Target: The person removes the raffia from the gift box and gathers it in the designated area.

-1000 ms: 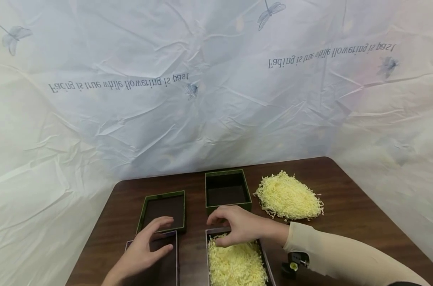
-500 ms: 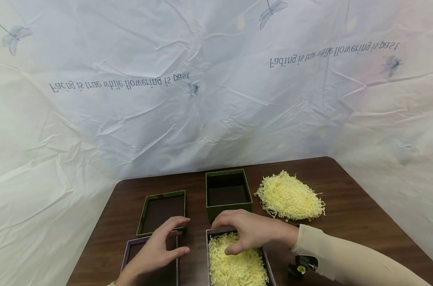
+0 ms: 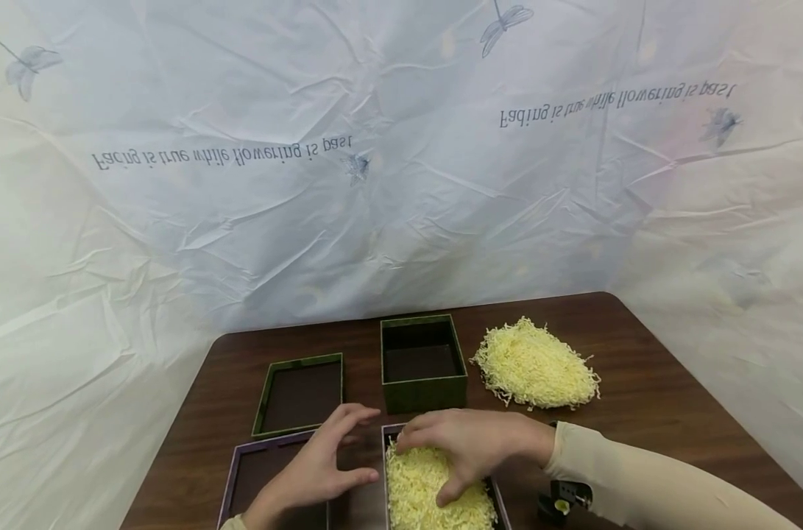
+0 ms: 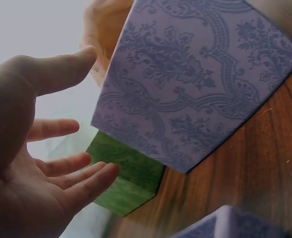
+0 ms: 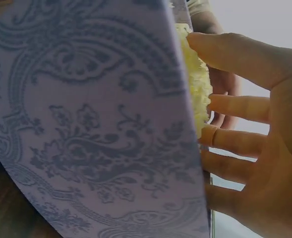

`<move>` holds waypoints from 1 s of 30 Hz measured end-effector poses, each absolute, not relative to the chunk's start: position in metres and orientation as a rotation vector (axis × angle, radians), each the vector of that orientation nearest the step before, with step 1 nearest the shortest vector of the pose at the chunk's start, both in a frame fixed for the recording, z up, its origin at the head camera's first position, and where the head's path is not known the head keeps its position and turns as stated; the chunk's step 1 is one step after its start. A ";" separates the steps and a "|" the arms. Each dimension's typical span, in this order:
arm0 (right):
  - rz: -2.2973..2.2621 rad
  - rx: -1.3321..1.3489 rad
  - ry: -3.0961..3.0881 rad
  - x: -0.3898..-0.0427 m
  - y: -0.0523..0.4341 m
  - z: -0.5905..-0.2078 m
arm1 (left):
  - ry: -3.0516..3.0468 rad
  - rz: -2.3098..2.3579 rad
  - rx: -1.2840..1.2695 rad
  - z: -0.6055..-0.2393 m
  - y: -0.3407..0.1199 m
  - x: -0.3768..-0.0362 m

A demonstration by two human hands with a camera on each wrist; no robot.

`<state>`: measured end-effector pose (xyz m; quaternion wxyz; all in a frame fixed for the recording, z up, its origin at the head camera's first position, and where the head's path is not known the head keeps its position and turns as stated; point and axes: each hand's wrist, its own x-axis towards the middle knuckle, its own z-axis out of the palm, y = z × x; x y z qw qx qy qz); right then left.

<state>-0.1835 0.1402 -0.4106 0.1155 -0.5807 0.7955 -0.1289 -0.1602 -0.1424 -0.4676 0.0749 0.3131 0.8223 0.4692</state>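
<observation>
A purple patterned box (image 4: pixel 185 89) stands at the table's front, filled with yellow shredded paper (image 3: pixel 414 493). Over its far end, my right hand (image 3: pixel 470 445) touches the paper with fingers spread and gently bent. The right wrist view shows the fingertips at the paper just inside the box's wall (image 5: pixel 111 124). My left hand (image 3: pixel 318 467) hovers left of the box, thumb and fingers apart, holding nothing. Beneath it lies a shallow purple lid (image 3: pixel 262 471), partly covered by the hand and wrist. The near end of the box is out of frame.
An empty green box (image 3: pixel 427 395) stands behind the purple one. Left of it lies a shallow green lid (image 3: pixel 305 397). A loose pile of yellow shredded paper (image 3: pixel 536 366) sits at the back right of the brown table (image 3: pixel 639 412). A printed sheet (image 3: pixel 401 184) hangs behind.
My left hand has moved right, from over the purple lid towards the filled box. My right hand has come nearer and down onto the paper. The boxes have stayed put.
</observation>
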 end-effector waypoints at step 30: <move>-0.032 -1.762 2.244 -0.178 0.132 -0.428 | 2.148 1.548 0.919 -0.475 -0.131 -0.155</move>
